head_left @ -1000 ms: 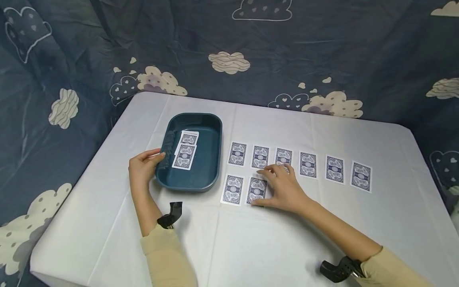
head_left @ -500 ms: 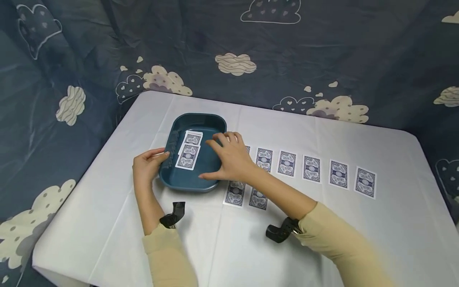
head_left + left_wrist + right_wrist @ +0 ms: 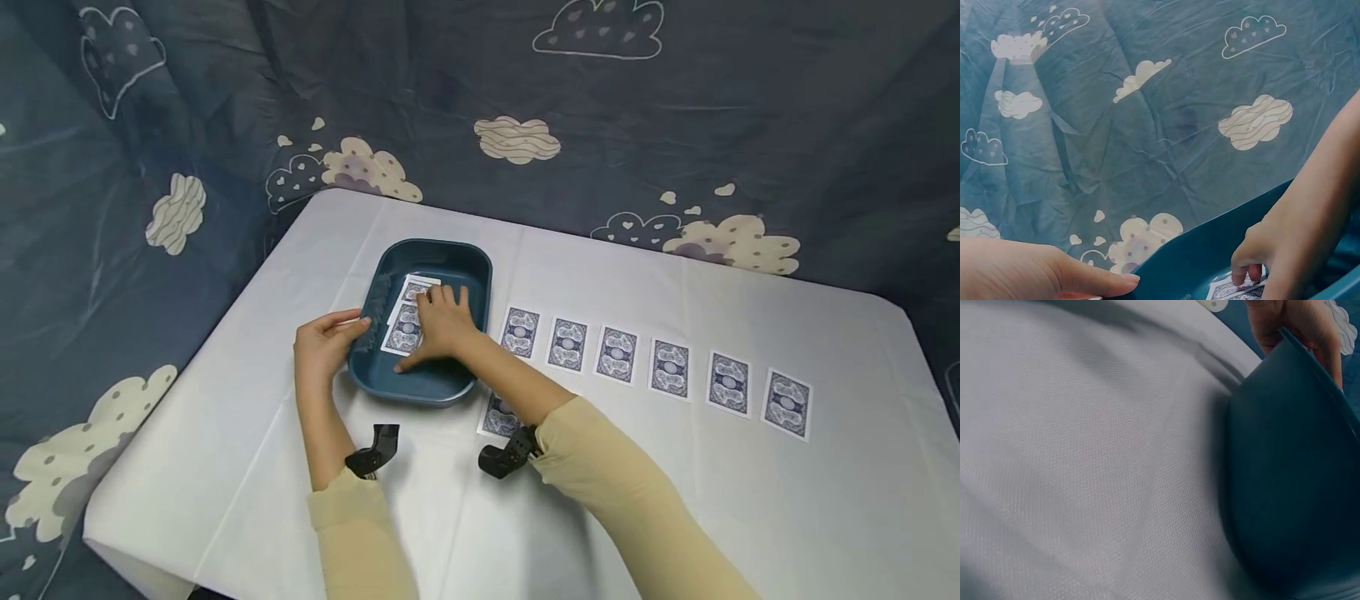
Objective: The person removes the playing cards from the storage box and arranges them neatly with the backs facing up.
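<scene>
A dark teal tray (image 3: 431, 385) stands at the left half of the table, holding overlapping face-down playing cards (image 3: 402, 332). My left hand (image 3: 321, 348) pinches the tray's left rim, thumb inside and fingers outside. The thumb over the rim also shows in the left wrist view, where the left hand (image 3: 1041, 272) enters from the left. Inside the tray, my right hand (image 3: 444, 327) spreads thumb and fingers over the cards. In the left wrist view its fingertips reach the cards (image 3: 1235, 290); whether they touch is unclear. The right wrist view shows only the tray's outer wall (image 3: 1297, 462) and the left hand.
Several face-down cards (image 3: 617, 354) form a row right of the tray. One card (image 3: 498, 418) of a front row shows below the right forearm, which covers that row's other spot. White cloth covers the table (image 3: 720, 508); a cloud-print curtain (image 3: 420, 75) hangs behind.
My right hand has gone from the front row's second card leftward into the tray. That card stayed on the table as the hand left. My left hand keeps its grip on the rim.
</scene>
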`<state>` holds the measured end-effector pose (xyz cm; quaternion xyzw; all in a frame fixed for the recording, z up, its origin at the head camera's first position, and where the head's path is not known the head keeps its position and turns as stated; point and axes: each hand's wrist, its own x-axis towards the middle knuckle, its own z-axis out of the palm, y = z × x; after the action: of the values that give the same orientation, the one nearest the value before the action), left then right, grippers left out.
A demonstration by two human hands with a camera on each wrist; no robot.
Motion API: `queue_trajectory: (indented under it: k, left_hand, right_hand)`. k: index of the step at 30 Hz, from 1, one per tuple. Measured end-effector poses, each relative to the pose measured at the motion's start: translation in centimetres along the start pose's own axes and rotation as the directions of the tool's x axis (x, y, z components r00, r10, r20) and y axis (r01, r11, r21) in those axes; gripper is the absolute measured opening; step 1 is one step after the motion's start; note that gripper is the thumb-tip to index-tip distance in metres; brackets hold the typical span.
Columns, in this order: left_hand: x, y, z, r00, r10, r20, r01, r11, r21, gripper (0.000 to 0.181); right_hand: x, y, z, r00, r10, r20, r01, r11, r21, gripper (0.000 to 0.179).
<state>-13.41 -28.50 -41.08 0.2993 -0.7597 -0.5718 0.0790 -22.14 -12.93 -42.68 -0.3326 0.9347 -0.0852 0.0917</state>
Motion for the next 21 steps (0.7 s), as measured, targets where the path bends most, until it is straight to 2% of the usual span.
queue_trajectory:
  k: [4, 12, 16, 21]
  left_hand:
    - [0.12, 0.21, 0.06, 1.000, 0.020, -0.013, -0.020, 1.000, 0.019, 0.031]
    - [-0.08, 0.25, 0.12, 1.000, -0.001, -0.005, 0.001, 1.000, 0.025, 0.032]
    - [-0.03, 0.09, 0.20, 1.000, 0.005, -0.005, -0.005, 1.000, 0.024, 0.032]
    - [-0.01, -0.05, 0.29, 1.000, 0.005, -0.004, -0.005, 1.000, 0.022, 0.032]
  right_hand:
    - [0.24, 0.02, 0.11, 0.999, -0.006, 0.041, 0.004, 1.000, 0.029, 0.108]
    - [0.01, -0.11, 0.01, 0.995, -0.067, 0.070, 0.064, 0.997, 0.044, 0.091]
    - [-0.24, -0.21, 0.28, 0.989, -0.131, 0.064, 0.130, 0.991, 0.006, 0.091]
    - [-0.64, -0.28, 0.52, 0.978, -0.196, 0.064, 0.198, 0.980, -0.026, 0.100]
